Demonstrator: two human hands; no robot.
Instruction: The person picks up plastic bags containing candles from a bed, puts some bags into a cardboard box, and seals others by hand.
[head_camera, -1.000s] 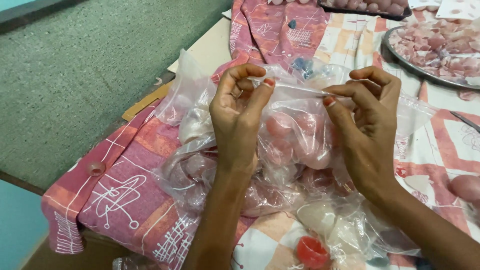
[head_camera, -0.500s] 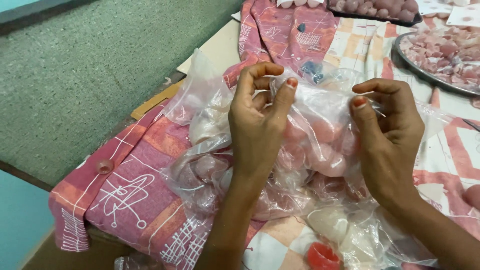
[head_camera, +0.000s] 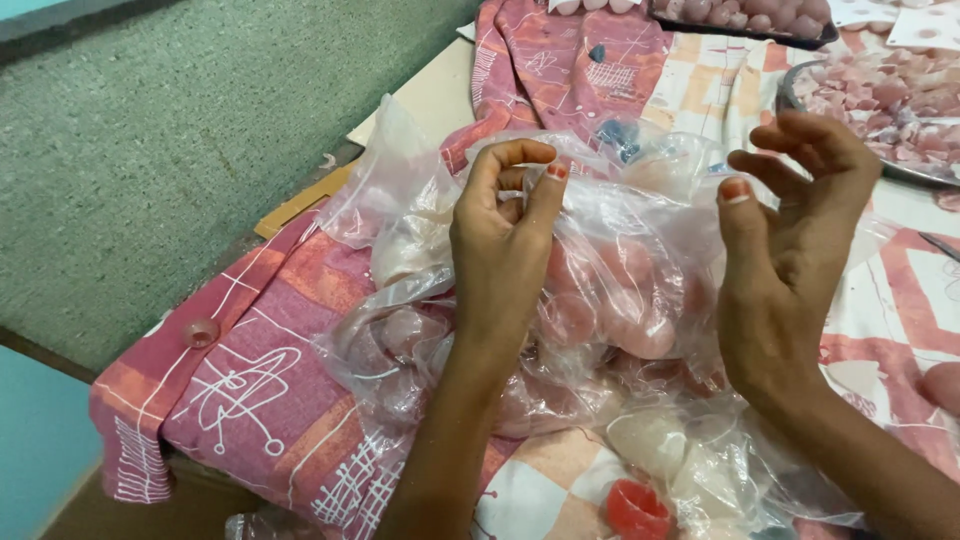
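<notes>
Head view: your left hand (head_camera: 505, 235) pinches the top edge of the clear plastic bag (head_camera: 620, 260), thumb and forefinger closed tight on the crinkled film, the other fingers curled in. The bag sits between your hands, propped on the table over the pink patterned cloth (head_camera: 250, 390), and through its glossy wrinkled skin you can make out smooth, rounded pink stones (head_camera: 610, 300). Your right hand (head_camera: 790, 230) is just beside the bag's far edge, fingers spread wide and curved, thumb up, gripping nothing that shows.

More limp clear bags (head_camera: 690, 460) lie heaped below your wrists, one over a small red rounded piece (head_camera: 636, 508). A single pink bead (head_camera: 201, 332) rests on the cloth near the table's left edge. At the top right, a metal tray (head_camera: 790, 95) holds pale pink chips, and a dark tray (head_camera: 740, 28) of rounded pink pieces sits behind it. Left of the table, the floor is speckled grey-green.

Half a second ago your right hand was pinching the bag's rim; now it has let go and opened. Your left pinch has held, and the bag's mouth sags more loosely.
</notes>
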